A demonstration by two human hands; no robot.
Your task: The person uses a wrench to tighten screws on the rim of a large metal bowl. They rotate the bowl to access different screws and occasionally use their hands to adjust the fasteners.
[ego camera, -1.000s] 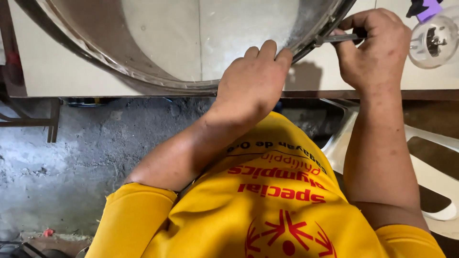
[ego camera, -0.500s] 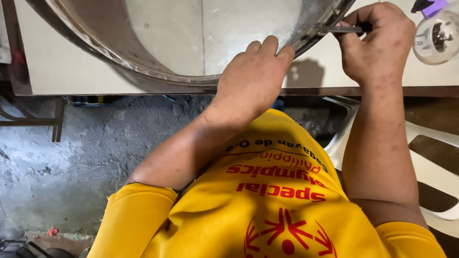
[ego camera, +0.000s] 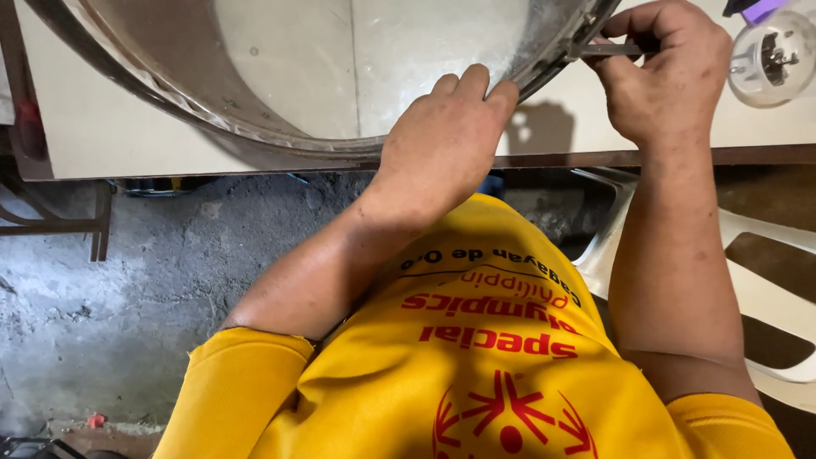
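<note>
While you lean over the table (ego camera: 102, 136), your left hand (ego camera: 442, 144) lies palm-down on the near rim of the big metal ring (ego camera: 255, 119), its fingers (ego camera: 472, 81) hooked over the rim's edge and pressing on it rather than closed round it. Beyond those fingertips you see the ring's inner wall and, through the opening, the pale tabletop. Your right hand (ego camera: 671, 76) is clenched around a thin flat metal tool (ego camera: 608, 49); thumb and fingers pinch its handle end, and the free end sticks out past your fingertips to the left, meeting the ring's edge just beside the right of your left fingertips. Whether the tool's tip grips the rim or only touches it, you cannot tell from here. Right of your right knuckles, near them on the table, sits a clear round plastic part (ego camera: 773, 55) with small metal bits inside. Below your wrists, this side of the table edge, are your yellow shirt (ego camera: 476, 365), a white plastic chair (ego camera: 765, 289) under your right forearm, and the rough concrete floor (ego camera: 127, 289).
</note>
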